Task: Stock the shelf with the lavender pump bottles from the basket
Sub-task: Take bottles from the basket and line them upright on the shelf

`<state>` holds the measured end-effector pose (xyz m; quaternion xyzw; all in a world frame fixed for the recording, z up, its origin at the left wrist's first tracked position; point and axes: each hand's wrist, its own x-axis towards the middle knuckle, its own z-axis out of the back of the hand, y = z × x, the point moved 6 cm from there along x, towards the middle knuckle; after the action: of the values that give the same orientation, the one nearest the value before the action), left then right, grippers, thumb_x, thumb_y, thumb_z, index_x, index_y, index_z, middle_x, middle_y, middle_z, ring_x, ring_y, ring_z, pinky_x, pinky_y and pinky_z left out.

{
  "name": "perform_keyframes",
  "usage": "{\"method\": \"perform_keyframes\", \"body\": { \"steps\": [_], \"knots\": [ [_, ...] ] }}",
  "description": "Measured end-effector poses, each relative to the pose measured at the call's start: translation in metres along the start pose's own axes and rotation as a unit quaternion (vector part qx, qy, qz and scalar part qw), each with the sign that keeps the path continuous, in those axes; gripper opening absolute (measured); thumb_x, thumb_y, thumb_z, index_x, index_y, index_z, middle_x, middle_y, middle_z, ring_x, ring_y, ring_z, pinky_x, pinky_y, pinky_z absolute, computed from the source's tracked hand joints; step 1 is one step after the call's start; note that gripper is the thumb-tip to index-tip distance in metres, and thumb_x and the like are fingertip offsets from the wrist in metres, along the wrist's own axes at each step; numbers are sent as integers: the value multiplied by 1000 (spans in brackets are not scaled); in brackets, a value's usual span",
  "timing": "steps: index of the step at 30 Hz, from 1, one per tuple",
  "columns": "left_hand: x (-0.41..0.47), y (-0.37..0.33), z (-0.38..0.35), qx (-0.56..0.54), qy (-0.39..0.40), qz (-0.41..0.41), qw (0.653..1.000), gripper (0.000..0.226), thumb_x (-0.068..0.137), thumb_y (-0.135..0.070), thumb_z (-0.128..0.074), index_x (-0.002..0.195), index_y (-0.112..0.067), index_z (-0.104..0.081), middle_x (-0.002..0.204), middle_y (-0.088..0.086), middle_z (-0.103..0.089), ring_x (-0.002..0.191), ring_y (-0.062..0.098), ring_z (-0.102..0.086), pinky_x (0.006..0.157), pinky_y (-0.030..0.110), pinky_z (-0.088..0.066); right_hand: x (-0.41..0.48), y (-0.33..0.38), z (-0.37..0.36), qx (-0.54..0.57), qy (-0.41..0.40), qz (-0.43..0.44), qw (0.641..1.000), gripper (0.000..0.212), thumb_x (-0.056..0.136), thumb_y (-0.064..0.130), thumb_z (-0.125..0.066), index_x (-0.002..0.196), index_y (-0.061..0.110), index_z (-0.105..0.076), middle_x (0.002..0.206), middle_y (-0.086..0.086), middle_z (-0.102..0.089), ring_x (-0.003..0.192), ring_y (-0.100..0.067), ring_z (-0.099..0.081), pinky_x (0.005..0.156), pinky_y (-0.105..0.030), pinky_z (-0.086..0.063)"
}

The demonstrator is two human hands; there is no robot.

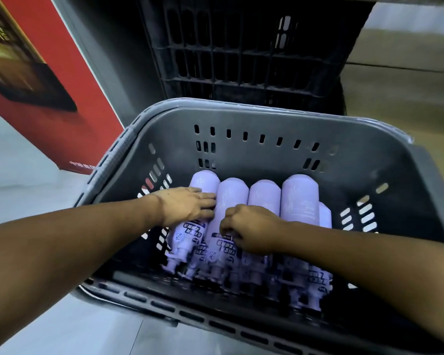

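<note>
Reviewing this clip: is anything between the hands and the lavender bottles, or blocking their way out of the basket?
Nothing visible. The left hand lies flat on the leftmost bottle, the right hand curls its fingers on the second bottle, and the grey basket is open above. The shelf cannot be made out.

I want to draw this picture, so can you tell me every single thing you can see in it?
lavender pump bottles: at least five, with more underneath that are hard to count, pale purple, lying in the basket with their pumps toward the person
basket: one, grey plastic, middle of the view
crate: one, black plastic, behind the basket
cardboard box: one, red, at the left
floor: pale, around the basket
left hand: one, lying flat on the leftmost bottle
right hand: one, fingers curled on a bottle in the middle of the row
</note>
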<state>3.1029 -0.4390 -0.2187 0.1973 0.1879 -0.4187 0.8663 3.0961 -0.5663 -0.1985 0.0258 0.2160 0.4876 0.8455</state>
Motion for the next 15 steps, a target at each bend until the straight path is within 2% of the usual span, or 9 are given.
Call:
{"method": "perform_keyframes", "body": {
  "steps": [4,8,10,12,15],
  "knots": [
    [-11,12,-14,-2,18,18,1000,74,85,-23,-53,151,-29,-20,161,-3,-12,150,15,-5,118,39,-21,11,-5,0,1,-38,4,999,34,89,15,-52,120,24,-61,116,0,-54,107,-23,-48,75,-37,-49],
    [-10,12,-11,53,-33,13,998,66,85,-23,-46,147,-30,-28,151,2,-28,141,23,-25,105,42,-35,16,-11,1,-10,-93,16,995,51,88,18,-54,137,29,-49,122,-3,-49,109,-25,-44,80,-38,-46],
    [-7,11,-14,94,-28,13,995,61,88,-26,-46,145,-35,-27,140,5,-35,131,26,-32,101,42,-35,20,-9,-4,-53,-82,38,994,65,84,20,-60,144,35,-39,125,-4,-46,111,-26,-43,86,-40,-43],
    [-4,11,-19,106,-27,10,994,56,90,-27,-46,143,-36,-30,139,8,-35,131,29,-31,105,44,-30,24,-7,-11,-99,-59,54,992,71,77,24,-66,142,37,-39,129,-3,-43,117,-25,-39,92,-40,-39],
    [5,8,-28,89,12,2,996,57,91,-25,-49,145,-32,-31,157,7,-16,149,27,-3,119,50,-5,25,-2,-24,-150,-40,79,985,59,84,25,-60,140,34,-42,144,-3,-35,137,-28,-26,109,-50,-26]
  ]
}}
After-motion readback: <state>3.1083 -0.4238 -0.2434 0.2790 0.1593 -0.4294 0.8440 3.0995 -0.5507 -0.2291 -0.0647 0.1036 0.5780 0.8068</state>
